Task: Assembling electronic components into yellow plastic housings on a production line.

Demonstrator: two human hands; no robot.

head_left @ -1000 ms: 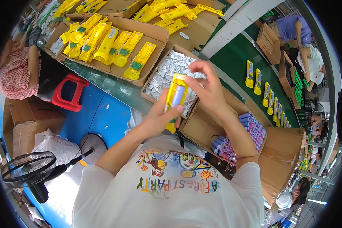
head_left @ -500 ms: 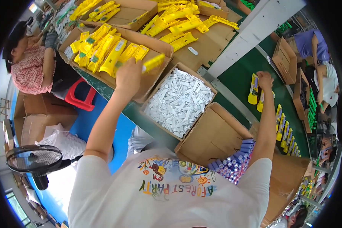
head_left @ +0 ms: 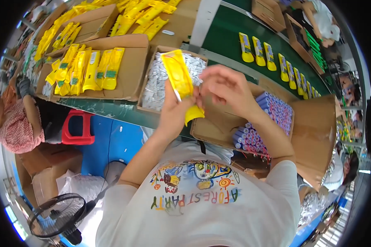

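A long yellow plastic casing (head_left: 178, 74), hollow side facing up with a thin red wire in it, is gripped in my left hand (head_left: 172, 111) over a box of small white plastic parts (head_left: 154, 84). My right hand (head_left: 228, 88) hovers just right of the casing's lower end, its fingers bent and apart. I see nothing held in it. To the right, a carton holds purple-wrapped battery cells (head_left: 272, 107), partly covered by my right forearm. At left, an open carton (head_left: 130, 53) contains several yellow casings (head_left: 88, 70) with green circuit boards.
Filled yellow casings (head_left: 258, 51) stand in a row on the green belt (head_left: 224, 31). More yellow casings (head_left: 142, 16) are heaped on cardboard at the back. A red stool (head_left: 78, 127), a black fan (head_left: 57, 216) and a seated person (head_left: 20, 127) are at left.
My right hand has come back from the row on the belt toward my body. The left hand has brought a yellow casing from the left carton to the middle. The view has turned.
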